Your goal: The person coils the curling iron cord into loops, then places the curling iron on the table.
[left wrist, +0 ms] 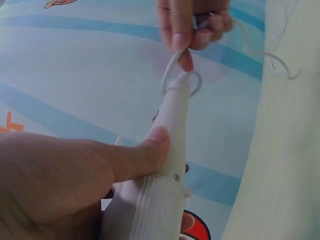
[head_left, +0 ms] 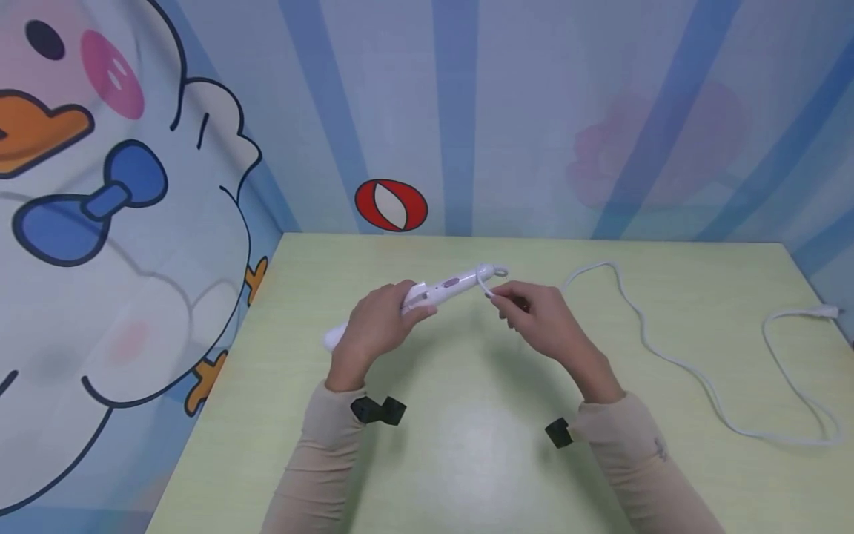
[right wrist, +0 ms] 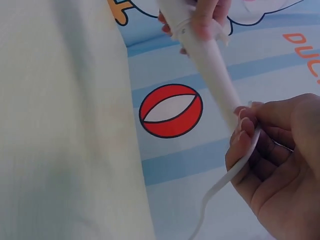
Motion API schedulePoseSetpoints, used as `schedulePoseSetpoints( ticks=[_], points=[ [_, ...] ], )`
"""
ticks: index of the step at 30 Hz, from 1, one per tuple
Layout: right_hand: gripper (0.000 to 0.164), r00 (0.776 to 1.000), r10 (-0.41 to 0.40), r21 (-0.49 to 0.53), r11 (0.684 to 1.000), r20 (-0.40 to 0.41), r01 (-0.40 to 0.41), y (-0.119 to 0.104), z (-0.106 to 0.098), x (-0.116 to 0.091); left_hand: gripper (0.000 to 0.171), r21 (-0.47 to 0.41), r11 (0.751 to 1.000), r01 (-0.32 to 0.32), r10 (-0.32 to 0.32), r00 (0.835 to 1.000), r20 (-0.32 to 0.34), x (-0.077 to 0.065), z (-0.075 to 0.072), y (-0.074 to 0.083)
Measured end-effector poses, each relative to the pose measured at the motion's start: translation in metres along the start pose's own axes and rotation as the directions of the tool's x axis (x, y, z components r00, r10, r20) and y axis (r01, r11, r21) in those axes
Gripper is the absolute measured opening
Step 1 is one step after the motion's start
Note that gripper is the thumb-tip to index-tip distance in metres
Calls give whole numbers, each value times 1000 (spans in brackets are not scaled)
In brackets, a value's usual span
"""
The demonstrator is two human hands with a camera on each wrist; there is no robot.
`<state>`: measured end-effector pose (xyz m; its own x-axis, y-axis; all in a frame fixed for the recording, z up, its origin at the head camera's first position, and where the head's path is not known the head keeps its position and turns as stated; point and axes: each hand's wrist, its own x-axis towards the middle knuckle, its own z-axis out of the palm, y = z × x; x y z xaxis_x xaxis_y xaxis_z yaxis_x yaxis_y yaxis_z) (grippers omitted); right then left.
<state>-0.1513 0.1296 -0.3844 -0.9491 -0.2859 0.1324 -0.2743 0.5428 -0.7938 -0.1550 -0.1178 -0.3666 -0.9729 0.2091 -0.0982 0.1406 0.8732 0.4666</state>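
Observation:
My left hand (head_left: 382, 319) grips a white curling iron (head_left: 460, 282) round its middle, its thumb lying along the body. The iron is held tilted above the table, cord end up to the right, with a purple button (head_left: 451, 282) on the handle. At that end my right hand (head_left: 542, 320) pinches the white cord (left wrist: 169, 70) between thumb and fingers. A loop of cord curves round the handle's tip in the left wrist view. From the right hand (right wrist: 285, 150) the cord hangs down in the right wrist view. The left palm hides part of the iron.
Loose cord (head_left: 643, 326) winds over the right side of the pale table (head_left: 467, 460), ending in a white plug (head_left: 826, 312) near the right edge. Behind the table stands a striped blue wall (head_left: 534, 111); a cartoon duck (head_left: 133, 297) covers the left wall.

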Motion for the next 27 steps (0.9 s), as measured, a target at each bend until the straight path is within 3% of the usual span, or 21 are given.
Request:
schedulePoseSetpoints(
  ticks=[8, 15, 22, 27],
  points=[
    [23, 997, -81, 26, 996, -14, 81, 17, 2, -4, 34, -174, 984, -48, 63, 994, 85, -1, -7, -3],
    [21, 981, -189, 76, 979, 29, 187, 25, -1, -6, 30, -247, 963, -109, 152, 975, 161, -4, -14, -4],
    [11, 965, -255, 5, 967, 56, 255, 33, -8, -5, 22, -296, 933, -207, 282, 929, 239, -7, -21, -8],
    [10, 932, -351, -71, 931, 91, 358, 36, -18, -2, 28, -268, 926, -266, 342, 892, 296, -13, -28, -3]
  ],
)
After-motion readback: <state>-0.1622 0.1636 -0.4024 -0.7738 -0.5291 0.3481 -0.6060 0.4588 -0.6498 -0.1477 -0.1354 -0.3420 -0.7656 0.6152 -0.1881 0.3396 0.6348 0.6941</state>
